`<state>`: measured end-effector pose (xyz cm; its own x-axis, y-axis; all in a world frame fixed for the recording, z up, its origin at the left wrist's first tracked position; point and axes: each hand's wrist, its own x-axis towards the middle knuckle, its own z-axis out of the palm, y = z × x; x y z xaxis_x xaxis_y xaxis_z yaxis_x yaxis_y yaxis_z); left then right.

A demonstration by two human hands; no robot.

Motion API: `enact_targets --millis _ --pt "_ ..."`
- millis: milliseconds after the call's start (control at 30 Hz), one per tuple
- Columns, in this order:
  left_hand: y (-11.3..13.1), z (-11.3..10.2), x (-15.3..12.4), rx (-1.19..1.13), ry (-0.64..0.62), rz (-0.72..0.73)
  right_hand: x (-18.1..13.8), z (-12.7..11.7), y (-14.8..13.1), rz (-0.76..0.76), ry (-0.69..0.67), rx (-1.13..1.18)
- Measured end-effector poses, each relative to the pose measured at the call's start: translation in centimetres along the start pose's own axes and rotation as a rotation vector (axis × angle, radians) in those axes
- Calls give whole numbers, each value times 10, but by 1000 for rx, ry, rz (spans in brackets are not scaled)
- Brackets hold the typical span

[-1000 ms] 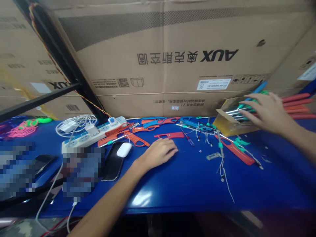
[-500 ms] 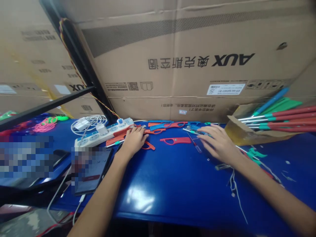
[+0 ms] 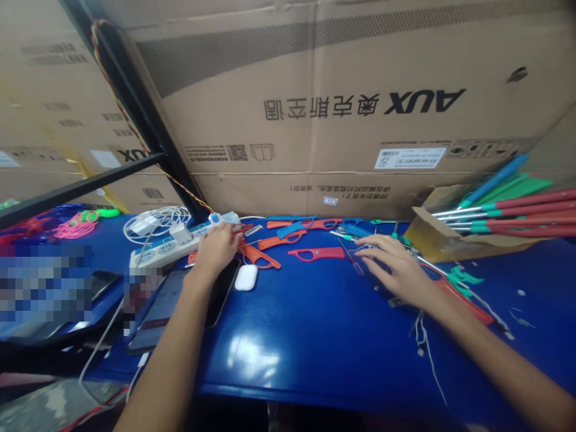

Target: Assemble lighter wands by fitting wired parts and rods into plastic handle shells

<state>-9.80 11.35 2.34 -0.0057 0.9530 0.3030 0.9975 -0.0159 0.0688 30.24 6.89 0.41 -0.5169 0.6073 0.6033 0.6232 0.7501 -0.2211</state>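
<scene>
Glossy blue covers the table (image 3: 297,348); its broad, smooth stretch between the hands and the straight front edge gives room for moving. The left hand (image 3: 219,247) bends over the white plastic power strip (image 3: 157,255), near orange looped handles (image 3: 252,254), its fingers close together; I cannot tell whether they grip anything. The right hand (image 3: 396,264), fingers slightly apart, is just beside a slim screwdriver (image 3: 357,267). Between the hands lies a red plastic handle (image 3: 324,254). Creased cardboard (image 3: 252,60) walls the far edge.

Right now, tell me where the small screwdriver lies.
In the head view, the small screwdriver lies right of centre on the blue table, between the red handle and the right hand.
</scene>
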Motion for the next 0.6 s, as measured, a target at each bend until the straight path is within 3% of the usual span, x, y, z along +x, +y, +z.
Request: enact_targets --millis 100,267,433,500,600 --pt "-11 5 1 38 -9 -53 1 -1 0 12 7 0" --pt "-6 14 1 60 -32 -32 0 1 -1 16 0 -6" --pt "-2 5 4 2 28 -3 0 1 -2 15 -15 -14" --pt "7 -3 4 -119 144 73 1 0 -3 29 -6 -6" --pt "33 -15 -4 -443 507 342 2 0 -6 87 7 41"
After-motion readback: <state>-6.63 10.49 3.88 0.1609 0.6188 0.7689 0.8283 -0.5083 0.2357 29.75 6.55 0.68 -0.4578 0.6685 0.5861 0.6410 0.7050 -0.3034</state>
